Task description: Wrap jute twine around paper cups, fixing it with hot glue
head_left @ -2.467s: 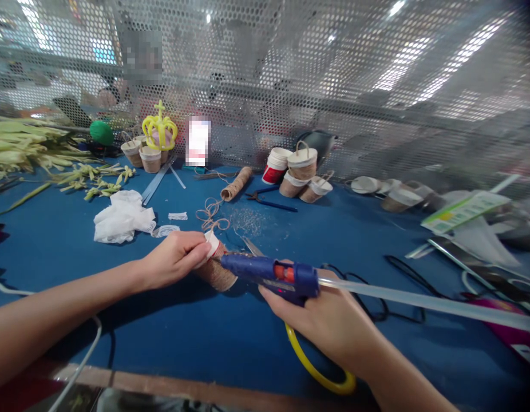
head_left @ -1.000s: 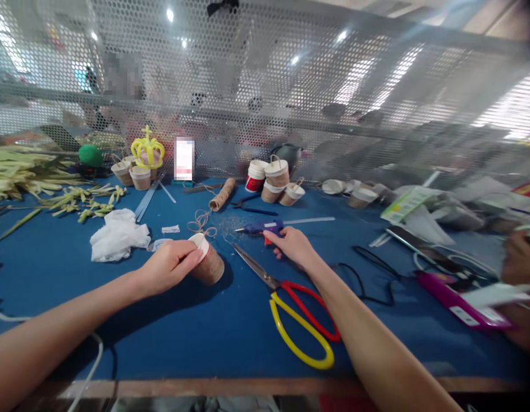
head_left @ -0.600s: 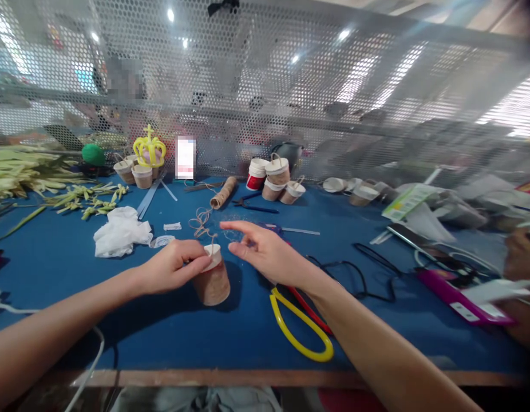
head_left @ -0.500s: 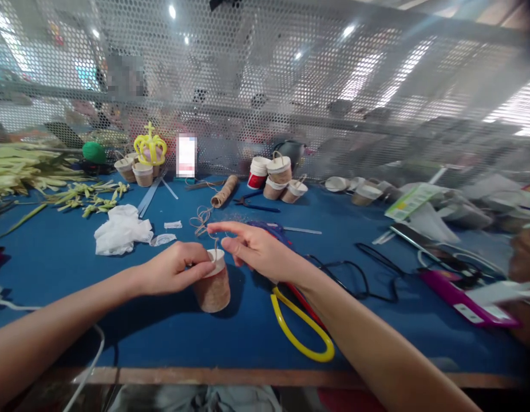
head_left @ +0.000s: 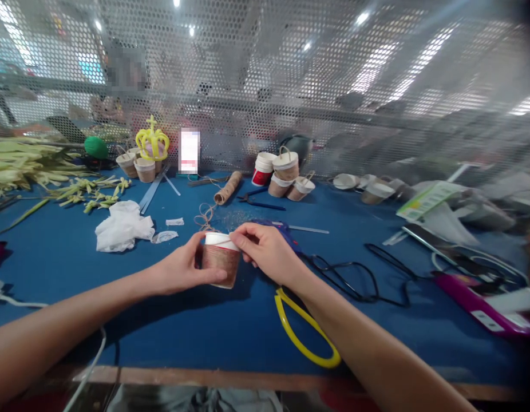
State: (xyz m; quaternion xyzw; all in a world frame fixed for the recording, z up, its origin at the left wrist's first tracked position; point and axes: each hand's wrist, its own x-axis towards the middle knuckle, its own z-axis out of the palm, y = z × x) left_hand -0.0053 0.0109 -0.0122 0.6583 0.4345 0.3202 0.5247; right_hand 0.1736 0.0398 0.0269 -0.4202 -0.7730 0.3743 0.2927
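Wrapped in brown twine, with a white rim and a thin red line, a small cup (head_left: pixel 221 260) is in front of me. My left hand (head_left: pixel 190 263) is closed round its left side, thumb across the front. At the rim's right edge, my right hand (head_left: pixel 265 246) pinches a strand of twine (head_left: pixel 224 242) that runs across the white rim. Behind the cup lies a loose tangle of twine (head_left: pixel 205 216), near a roll of twine (head_left: pixel 228 189). The inside of the cup is hidden from view.
Behind are stacked wrapped cups (head_left: pixel 284 166), blue-handled pliers (head_left: pixel 260 201) and a crumpled white cloth (head_left: pixel 122 226). Yellow-handled scissors (head_left: pixel 308 337) lie under my right forearm. A black cable (head_left: pixel 359 286) and a purple power strip (head_left: pixel 475 300) lie right. A perforated metal screen (head_left: pixel 230 74) stands behind.
The cup has been lifted and tilted a little. My left hand has moved from its rim to its side. My right hand has gone from spread fingers to pinching the twine at the rim.
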